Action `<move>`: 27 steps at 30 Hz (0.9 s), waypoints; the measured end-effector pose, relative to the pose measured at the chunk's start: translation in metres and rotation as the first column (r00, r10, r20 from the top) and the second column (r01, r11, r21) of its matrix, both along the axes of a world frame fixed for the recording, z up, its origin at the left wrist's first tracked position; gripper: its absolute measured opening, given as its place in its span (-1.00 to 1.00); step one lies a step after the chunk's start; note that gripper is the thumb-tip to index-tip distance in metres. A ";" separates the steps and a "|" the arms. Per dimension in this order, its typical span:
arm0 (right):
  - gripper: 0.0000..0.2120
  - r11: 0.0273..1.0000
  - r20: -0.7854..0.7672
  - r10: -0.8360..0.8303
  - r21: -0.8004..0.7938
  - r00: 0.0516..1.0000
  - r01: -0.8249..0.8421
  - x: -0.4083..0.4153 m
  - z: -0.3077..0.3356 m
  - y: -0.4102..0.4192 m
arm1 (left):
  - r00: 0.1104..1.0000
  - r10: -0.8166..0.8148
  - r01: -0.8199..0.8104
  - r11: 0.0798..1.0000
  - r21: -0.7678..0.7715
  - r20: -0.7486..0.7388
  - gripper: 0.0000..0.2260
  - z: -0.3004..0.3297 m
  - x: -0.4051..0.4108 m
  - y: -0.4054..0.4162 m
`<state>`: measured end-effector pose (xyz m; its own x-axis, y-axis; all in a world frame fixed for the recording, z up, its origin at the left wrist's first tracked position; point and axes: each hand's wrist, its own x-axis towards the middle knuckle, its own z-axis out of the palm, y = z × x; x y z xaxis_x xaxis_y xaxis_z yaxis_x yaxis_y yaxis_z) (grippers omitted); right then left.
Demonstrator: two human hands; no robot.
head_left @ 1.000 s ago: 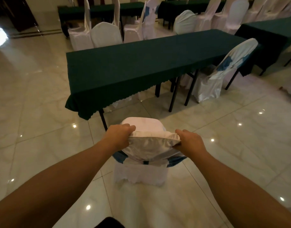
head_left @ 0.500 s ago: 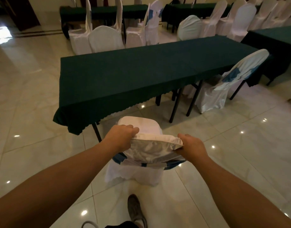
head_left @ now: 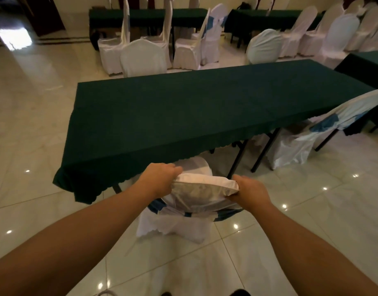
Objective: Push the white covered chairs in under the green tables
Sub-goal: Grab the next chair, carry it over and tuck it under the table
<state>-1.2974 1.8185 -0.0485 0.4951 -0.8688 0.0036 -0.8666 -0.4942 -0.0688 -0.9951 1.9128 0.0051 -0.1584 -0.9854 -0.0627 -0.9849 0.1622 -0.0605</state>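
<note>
A white covered chair (head_left: 196, 195) with a blue sash stands right in front of me, its seat partly under the near edge of a long green table (head_left: 183, 112). My left hand (head_left: 158, 180) grips the left top corner of the chair back. My right hand (head_left: 250, 189) grips the right top corner. Another white covered chair (head_left: 307, 135) with a blue sash leans tilted against the same table's right end.
Black table legs (head_left: 237, 161) stand just right of the held chair. Several more white covered chairs (head_left: 143, 56) line the table's far side, with further green tables (head_left: 149, 16) behind. Glossy tiled floor (head_left: 30, 129) spreads to the left and right.
The chair has slid forward with both hands on it, and its seat now reaches under the table's hanging cloth edge. The table looks closer and larger.
</note>
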 end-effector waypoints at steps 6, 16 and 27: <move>-0.60 0.998 -0.053 0.037 0.049 0.998 -0.034 0.005 -0.004 -0.087 | 0.997 0.074 -0.074 0.997 0.003 0.013 -0.72 -0.012 -0.003 -0.070; -0.63 0.967 -0.024 0.251 0.044 0.968 -0.250 -0.012 -0.003 -0.242 | 0.963 0.269 -0.269 0.963 0.021 0.005 -0.75 -0.015 -0.046 -0.171; -0.64 0.925 -0.084 0.377 0.081 0.922 -0.371 0.003 0.003 -0.328 | 0.918 0.396 -0.396 0.918 0.030 -0.005 -0.74 -0.036 -0.050 -0.221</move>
<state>-1.2939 1.4901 -0.0453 0.7794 -0.6171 -0.1081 -0.6234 -0.7811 -0.0358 -1.0454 1.6922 -0.0312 0.2435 -0.9656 -0.0911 -0.9695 -0.2397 -0.0504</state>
